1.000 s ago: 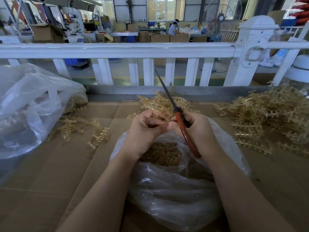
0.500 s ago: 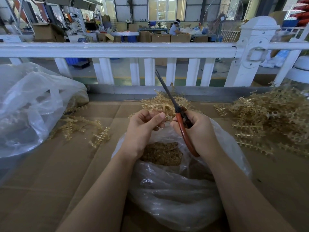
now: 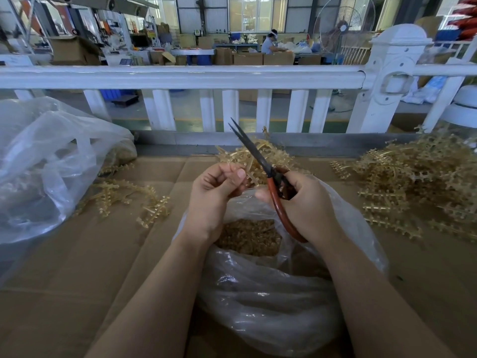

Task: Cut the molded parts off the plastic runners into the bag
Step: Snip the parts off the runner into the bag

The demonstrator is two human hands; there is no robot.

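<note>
Factory floor, machines (image 3: 77,24), stacked cartons (image 3: 263,58), runner piles (image 3: 418,182)

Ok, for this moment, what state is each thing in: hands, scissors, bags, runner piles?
left hand: curled, pinching a runner piece over the bag
right hand: gripping the scissors
scissors: blades slightly apart, pointing up and away
clear bag: open, cut parts inside
runner pile: heaped at right
large bag: crumpled at left
</note>
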